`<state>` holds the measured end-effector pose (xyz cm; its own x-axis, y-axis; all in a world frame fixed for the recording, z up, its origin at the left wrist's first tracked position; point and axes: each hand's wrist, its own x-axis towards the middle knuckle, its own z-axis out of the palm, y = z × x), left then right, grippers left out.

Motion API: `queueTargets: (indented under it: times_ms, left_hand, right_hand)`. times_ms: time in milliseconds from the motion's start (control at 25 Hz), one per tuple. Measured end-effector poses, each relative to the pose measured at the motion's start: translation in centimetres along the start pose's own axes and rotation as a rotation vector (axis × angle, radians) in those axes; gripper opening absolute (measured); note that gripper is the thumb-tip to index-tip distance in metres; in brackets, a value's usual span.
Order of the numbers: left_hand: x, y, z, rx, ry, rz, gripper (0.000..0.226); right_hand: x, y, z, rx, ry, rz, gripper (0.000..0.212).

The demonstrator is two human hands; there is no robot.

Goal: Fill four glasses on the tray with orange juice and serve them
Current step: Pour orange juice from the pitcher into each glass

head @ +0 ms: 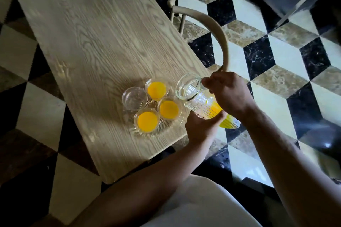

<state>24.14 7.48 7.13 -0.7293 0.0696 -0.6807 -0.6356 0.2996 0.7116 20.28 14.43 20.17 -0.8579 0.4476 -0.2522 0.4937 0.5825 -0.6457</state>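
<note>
Head view: both hands (217, 105) grasp the tilted pitcher (201, 101), its mouth pointing toward the glasses (153, 105).

A long table of pale wood with strong grain (96, 46) is standing on a floor of black, white and brown marble tiles (258, 57) — laid in a cube pattern. A curved beige chair back (219, 33) is sitting just beside the table edge. Soft light patches are falling on the wood — the room corners are staying dim.
</note>
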Motion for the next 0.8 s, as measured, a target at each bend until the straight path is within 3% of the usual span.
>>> queueTargets:
  times_ms: [160,400,520,800]
  left_hand:
    - [-3.2,-2.6,-1.2,0.072,-0.039,0.065,0.062]
    - [-7.7,-8.6,-5.8,0.090,-0.075,0.278,0.073]
    - [-10.0,-11.0,-8.7,0.138,-0.115,0.318,0.056]
    - [-11.5,-13.8,-15.4,0.284,-0.195,0.327,0.080]
  right_hand:
    - [-5.1,0.6,0.2,0.029,0.094,0.011,0.042]
    - [-13.9,1.0,2.5,0.122,0.177,0.044,0.040]
    - [-17.9,0.6,4.1,0.165,0.195,0.081,0.040]
    - [-23.9,-1.8,8.2,0.259,0.266,0.170,0.040]
